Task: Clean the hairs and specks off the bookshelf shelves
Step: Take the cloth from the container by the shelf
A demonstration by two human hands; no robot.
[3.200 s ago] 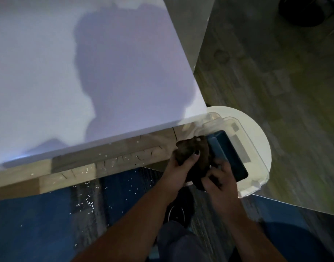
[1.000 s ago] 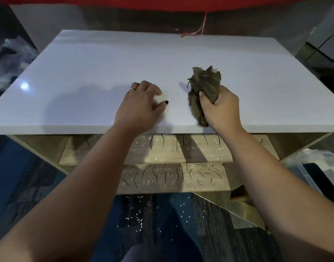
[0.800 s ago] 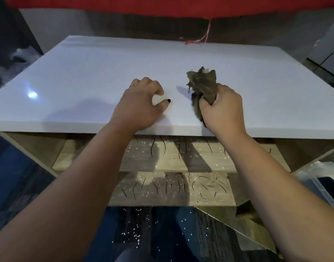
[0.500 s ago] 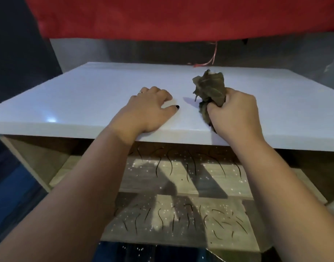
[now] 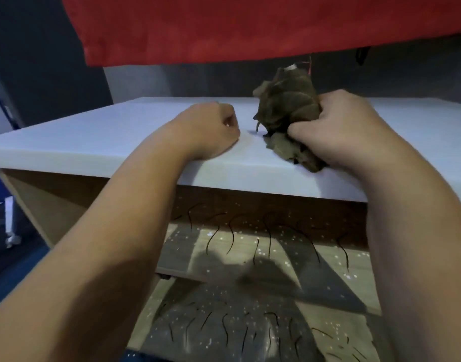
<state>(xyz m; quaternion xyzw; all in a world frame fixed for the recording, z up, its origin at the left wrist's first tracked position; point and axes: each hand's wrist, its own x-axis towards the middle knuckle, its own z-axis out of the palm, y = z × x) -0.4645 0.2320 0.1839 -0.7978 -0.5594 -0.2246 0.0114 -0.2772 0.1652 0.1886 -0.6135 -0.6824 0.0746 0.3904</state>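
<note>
Dim room, red fabric (image 5: 224,27) hanging across the back, and up front the bookshelf's glossy white top (image 5: 106,145). Right hand (image 5: 336,126) is clamped around a scrunched-up brown rag (image 5: 286,108), whose lower end lies on the top near the front edge. My guess is it's bunched like that to give a fat wad to drag along. Left hand (image 5: 208,131) sits just beside it as a closed fist, nothing in it that I can see, probably bracing while crouching to shelf level. The actual mess is lower down: the upper shelf (image 5: 359,259) and lower shelf (image 5: 336,327) are both strewn with dark curly hairs (image 5: 230,235) and white specks (image 5: 350,276), not wiped yet I'd say. No brand, label or writing readable anywhere.
</note>
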